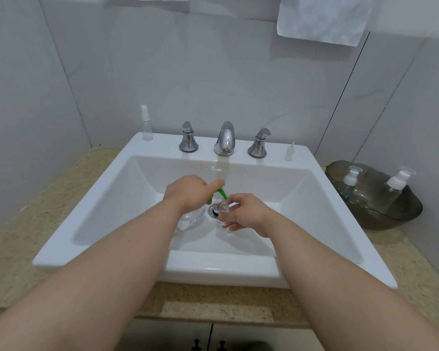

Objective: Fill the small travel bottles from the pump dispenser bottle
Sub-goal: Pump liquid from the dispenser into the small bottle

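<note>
The small clear plastic travel bottle (pixel 223 208) is pinched upright by the right hand (pixel 249 214), its mouth just under the green pump spout (pixel 220 192) clasped by the left hand (pixel 186 191).

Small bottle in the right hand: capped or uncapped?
Uncapped: the small bottle shows a bare neck under the green spout.

In the middle of the frame, a clear pump bottle (pixel 191 219) with a green spout (pixel 220 192). Just under the spout, a tiny clear bottle (pixel 223 208), upright, top open. Upper left, a tall spray bottle (pixel 146 126), standing. At the right side, a white-capped bottle (pixel 350 182) and a second capped bottle (pixel 396 190), both leaning.
</note>
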### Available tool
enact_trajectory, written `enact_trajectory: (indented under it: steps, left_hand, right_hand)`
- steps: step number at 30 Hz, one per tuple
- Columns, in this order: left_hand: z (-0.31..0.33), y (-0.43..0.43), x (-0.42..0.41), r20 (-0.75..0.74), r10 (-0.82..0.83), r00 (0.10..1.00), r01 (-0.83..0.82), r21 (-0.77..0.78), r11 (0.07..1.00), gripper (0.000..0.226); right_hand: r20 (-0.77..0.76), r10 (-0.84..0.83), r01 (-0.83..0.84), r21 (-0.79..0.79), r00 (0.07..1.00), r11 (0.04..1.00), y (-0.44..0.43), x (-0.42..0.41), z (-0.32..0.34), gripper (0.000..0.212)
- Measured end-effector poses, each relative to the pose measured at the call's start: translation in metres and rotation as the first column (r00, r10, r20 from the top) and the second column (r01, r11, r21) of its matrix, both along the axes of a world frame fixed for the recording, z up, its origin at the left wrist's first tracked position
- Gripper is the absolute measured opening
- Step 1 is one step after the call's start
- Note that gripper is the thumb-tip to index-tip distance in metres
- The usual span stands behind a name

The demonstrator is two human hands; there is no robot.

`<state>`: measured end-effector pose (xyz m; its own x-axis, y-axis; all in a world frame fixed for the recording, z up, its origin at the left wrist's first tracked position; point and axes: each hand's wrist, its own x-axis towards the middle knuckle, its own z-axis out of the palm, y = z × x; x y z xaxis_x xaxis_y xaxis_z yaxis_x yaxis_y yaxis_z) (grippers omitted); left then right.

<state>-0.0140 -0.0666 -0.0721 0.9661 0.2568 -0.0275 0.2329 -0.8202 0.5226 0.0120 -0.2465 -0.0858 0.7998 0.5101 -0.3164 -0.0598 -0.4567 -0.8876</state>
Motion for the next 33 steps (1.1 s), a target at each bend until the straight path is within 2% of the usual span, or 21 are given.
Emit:
enact_trajectory:
  steps: [12,33]
  left_hand:
    - [-0.0031,0.0042,0.004,0.026,0.017,0.999,-0.018,0.006,1.0,0.064]
    - [-0.0008,0.0015,0.0043,0.024,0.031,0.999,-0.032,0.027,0.999,0.058]
  right_hand:
    - [0.008,0.001,-0.001,0.065,1.0,0.998,-0.0011,-0.0031,0.0047,0.021]
    - [0.021,0.007,-0.008,0.07,1.0,0.998,-0.0005,-0.0062,0.0077,0.022]
